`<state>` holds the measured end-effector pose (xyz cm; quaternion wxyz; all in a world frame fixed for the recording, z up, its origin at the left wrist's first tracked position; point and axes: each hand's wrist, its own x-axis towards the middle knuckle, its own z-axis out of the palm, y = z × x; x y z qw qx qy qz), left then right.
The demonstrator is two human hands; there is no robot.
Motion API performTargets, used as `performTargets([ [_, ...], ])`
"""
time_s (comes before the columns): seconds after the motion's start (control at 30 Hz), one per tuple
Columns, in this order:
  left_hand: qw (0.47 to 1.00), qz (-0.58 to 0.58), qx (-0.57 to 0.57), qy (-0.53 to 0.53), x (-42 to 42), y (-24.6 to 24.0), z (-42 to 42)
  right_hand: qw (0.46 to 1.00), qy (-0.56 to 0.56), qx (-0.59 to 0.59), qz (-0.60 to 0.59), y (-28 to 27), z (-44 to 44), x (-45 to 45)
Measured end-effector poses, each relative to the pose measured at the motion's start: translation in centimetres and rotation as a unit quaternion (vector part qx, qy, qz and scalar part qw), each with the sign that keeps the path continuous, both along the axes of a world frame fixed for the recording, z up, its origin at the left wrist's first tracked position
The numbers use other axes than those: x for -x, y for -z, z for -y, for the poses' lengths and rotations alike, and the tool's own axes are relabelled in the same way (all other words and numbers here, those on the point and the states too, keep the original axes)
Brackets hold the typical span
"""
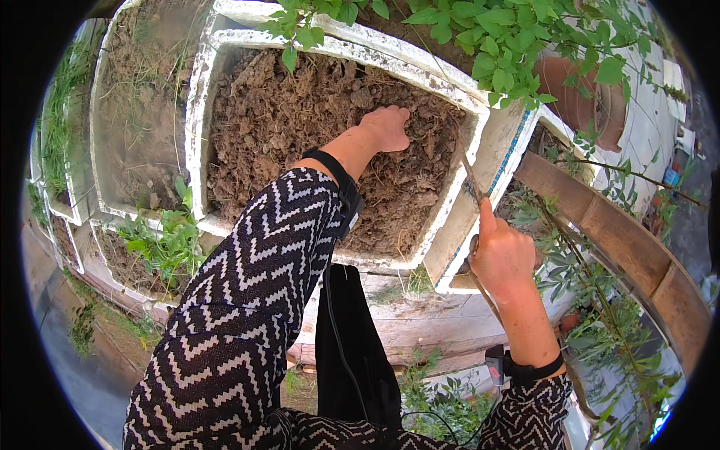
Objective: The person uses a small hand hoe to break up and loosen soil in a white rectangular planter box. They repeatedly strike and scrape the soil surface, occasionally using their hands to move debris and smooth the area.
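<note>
A white foam box (197, 132) full of loose brown soil (281, 112) lies before me. Across it reaches my left hand (387, 128), which rests on the soil right of its middle; its fingertips are partly hidden, and whether they grip anything is unclear. My right hand (502, 253), just beyond the box's right side, is closed around a thin wooden stick (471, 174). The stick's upper end points to the box's right inner edge, and its lower part runs down beside my wrist.
Leafy green stems (500, 50) overhang the box's far right corner. More soil-filled foam boxes (101, 135) stand at the left. On the right are a brown clay pot (568, 84), a curved brown strip (613, 225) and plants. A leafy plant (166, 242) grows near the lower left corner.
</note>
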<state>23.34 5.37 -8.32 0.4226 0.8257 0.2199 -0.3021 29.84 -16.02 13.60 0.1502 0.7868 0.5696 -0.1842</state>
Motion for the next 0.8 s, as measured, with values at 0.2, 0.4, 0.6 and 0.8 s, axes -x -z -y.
performTargets([
  [0.2, 0.999, -0.001, 0.049, 0.015, 0.5, 0.5, -0.6, 0.994, -0.026, 0.089, 0.059, 1.7, -1.5, -0.1],
  [0.4, 0.997, 0.006, 0.067, 0.025, 0.8, 0.9, -0.9, 0.991, -0.094, 0.069, 0.067, 2.5, -2.4, -0.2],
  [0.6, 0.997, 0.027, 0.075, 0.015, 0.9, 0.8, -1.4, 0.982, -0.168, 0.085, 0.029, 2.1, -2.1, -4.6],
  [0.8, 0.995, 0.011, 0.073, 0.063, -0.1, 1.2, -1.5, 0.981, -0.162, 0.103, -0.006, 5.0, -3.9, -5.7],
])
